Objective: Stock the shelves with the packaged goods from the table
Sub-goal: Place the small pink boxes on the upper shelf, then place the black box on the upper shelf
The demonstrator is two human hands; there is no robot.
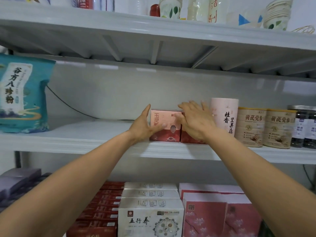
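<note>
Two pink-and-red boxes stand side by side on the middle shelf (85,142). My left hand (143,127) lies against the left side of the left box (168,117), fingers straight up and thumb stretched across its lower front. My right hand (195,120) rests flat, fingers spread and straight, over the front of the right box (185,137), hiding most of it. Neither box is lifted; both sit on the shelf.
Right of the boxes stand a pink canister (225,115), two beige tins (249,127) and dark jars (306,127). A teal bag (22,94) stands far left, with bare shelf between. Paper cups (171,7) line the top shelf; stacked boxes (150,211) fill the lower one.
</note>
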